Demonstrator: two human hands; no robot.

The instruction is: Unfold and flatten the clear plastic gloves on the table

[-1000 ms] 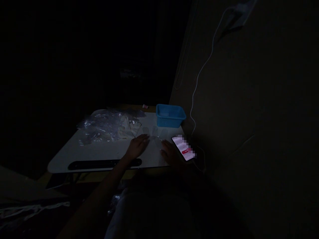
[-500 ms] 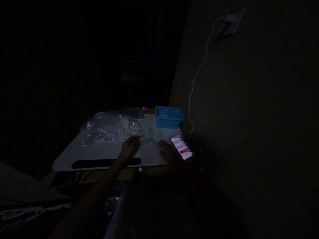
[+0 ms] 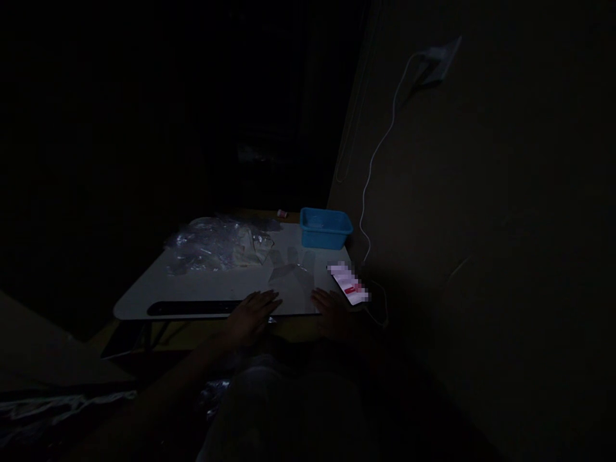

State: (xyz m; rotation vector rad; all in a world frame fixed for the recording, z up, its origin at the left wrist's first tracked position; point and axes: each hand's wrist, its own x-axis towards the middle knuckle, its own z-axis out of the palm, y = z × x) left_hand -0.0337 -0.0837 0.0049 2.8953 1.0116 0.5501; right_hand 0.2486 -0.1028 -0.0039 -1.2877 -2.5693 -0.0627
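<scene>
My left hand (image 3: 251, 314) is at the front edge of the white table (image 3: 212, 289), its fingers stretched out and nothing held. To its right, my right hand (image 3: 332, 312) lies at the same edge with fingers extended, just left of a lit phone (image 3: 347, 282). Between and beyond the hands, a clear plastic piece (image 3: 292, 277), perhaps a flat bag, lies on the tabletop. It is too dark to tell whether the fingertips touch it. A crumpled heap of clear plastic (image 3: 206, 244) is farther left, with a pale bundle (image 3: 250, 247) at its right side.
A blue bin (image 3: 325, 239) stands at the table's back right. Behind the table is a small pinkish item (image 3: 282, 213). A white cable (image 3: 371, 170) runs down the wall from a socket (image 3: 443, 61). A black slot (image 3: 192, 308) lies along the front edge.
My left hand has moved back toward the table's front edge, its fingers going from pinched to stretched out. My right hand has drawn back slightly. The view has shifted a little.
</scene>
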